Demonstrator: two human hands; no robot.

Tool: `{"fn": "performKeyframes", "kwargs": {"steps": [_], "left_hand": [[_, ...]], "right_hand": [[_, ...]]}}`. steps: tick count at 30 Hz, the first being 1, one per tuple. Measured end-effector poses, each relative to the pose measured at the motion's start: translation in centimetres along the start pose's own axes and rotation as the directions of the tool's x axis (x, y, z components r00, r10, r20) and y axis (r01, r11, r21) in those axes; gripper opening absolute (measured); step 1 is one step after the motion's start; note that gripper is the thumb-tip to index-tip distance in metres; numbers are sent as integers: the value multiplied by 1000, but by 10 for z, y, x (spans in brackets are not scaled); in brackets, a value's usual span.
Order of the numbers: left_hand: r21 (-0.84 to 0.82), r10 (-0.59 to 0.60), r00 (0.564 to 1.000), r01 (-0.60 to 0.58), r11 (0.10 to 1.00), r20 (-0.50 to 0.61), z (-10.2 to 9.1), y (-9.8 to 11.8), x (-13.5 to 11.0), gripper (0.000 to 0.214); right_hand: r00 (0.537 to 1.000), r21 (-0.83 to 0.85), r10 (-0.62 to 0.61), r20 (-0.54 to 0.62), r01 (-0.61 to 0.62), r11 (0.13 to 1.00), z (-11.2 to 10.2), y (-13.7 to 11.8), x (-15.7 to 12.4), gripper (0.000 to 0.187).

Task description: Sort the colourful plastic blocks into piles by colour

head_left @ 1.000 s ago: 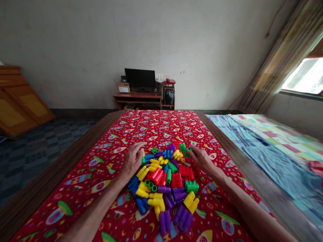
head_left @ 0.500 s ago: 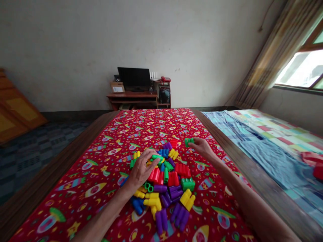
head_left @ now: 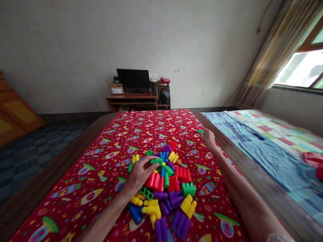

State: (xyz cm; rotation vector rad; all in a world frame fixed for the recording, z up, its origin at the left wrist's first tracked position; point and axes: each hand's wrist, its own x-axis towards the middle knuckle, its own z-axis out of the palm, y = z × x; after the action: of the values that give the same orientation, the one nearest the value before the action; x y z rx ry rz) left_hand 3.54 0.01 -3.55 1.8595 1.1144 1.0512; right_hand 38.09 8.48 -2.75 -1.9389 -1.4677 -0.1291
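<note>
Plastic toy building blocks in red, yellow, blue, purple and green lie in a loose pile on a red patterned cloth [head_left: 101, 188]. At the pile's upper left, my left hand [head_left: 138, 173] pinches a green building block [head_left: 157, 161] between thumb and fingers. My right hand [head_left: 209, 137] is out to the far right, near the cloth's edge, closed on another green building block [head_left: 200, 131] that sticks out past its fingertips. Close to the pile's right side are a red block [head_left: 183, 174], a green block [head_left: 188, 189] and a yellow block [head_left: 188, 205].
The cloth covers a brown wooden table [head_left: 223, 141]. A bed with a checked cover [head_left: 275, 144] stands along the right. Against the far wall is a desk [head_left: 133, 96] holding a monitor [head_left: 133, 80], a cardboard box [head_left: 116, 89] and a red telephone [head_left: 165, 80]. A wooden cabinet [head_left: 17, 114] stands left.
My right hand has moved away and to the right with its green block, toward the cloth's edge. My left hand has shifted slightly left and down, still pinching its green block.
</note>
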Motion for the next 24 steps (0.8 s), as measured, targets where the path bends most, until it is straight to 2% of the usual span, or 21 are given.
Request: {"fn": "performKeyframes", "kwargs": {"steps": [2,3,4,5,6,7,8,9,10,12,13,14,15,17,18,20,22,24], "left_hand": [[-95,-49,999,47,994,-16,2,-2,1,32],[-148,-72,997,67,987,-27,4,-4,1,35],[-196,-93,995,84,977,-40,5,-5,2,39],[-235,-112,992,96,967,-54,6,-6,2,43],[-261,-128,989,106,960,-71,7,-6,3,46],[-279,-143,986,113,954,-90,8,-7,4,48],[-293,-157,982,120,949,-106,9,-7,4,49],[-306,-172,979,130,943,-114,10,-7,4,50],[-319,-183,976,138,938,-115,11,-7,5,52],[-341,-186,977,141,929,-104,12,-7,4,53],[-347,-180,979,135,928,-99,11,-6,4,53],[-347,-170,981,126,929,-98,11,-5,4,51],[-339,-157,982,114,934,-101,10,-3,3,48],[-300,-126,987,89,950,-103,8,-1,2,38],[-268,-108,990,79,960,-95,7,1,1,34],[-193,-73,995,58,980,-71,6,2,0,30],[-125,-45,998,39,991,-48,4,3,-1,28],[-81,-25,999,22,997,-38,4,3,-2,26]], "right_hand": [[992,128,-112,60,104,986,-6,-32,-18,38],[965,231,-221,142,185,955,-10,-52,-30,34],[893,368,-375,249,271,889,-14,-72,-43,32],[787,510,-530,316,330,794,-19,-91,-56,32],[660,620,-664,350,368,693,-23,-109,-69,31],[547,680,-758,355,406,611,-26,-124,-81,30],[482,688,-808,339,459,563,-29,-135,-91,28],[440,672,-837,326,514,532,-31,-143,-99,26],[425,639,-849,314,566,520,-32,-147,-105,24],[432,587,-847,309,614,527,-32,-147,-107,20],[452,583,-837,310,605,543,-31,-143,-103,18],[491,586,-816,306,578,568,-28,-138,-97,18],[552,588,-780,294,539,603,-25,-131,-89,18],[707,579,-657,260,430,692,-16,-113,-68,20],[784,565,-571,243,364,740,-10,-101,-56,21],[899,513,-375,228,216,831,2,-75,-34,22],[963,414,-189,192,95,905,12,-46,-17,22],[985,336,-67,159,9,942,16,-20,-7,21]]}}
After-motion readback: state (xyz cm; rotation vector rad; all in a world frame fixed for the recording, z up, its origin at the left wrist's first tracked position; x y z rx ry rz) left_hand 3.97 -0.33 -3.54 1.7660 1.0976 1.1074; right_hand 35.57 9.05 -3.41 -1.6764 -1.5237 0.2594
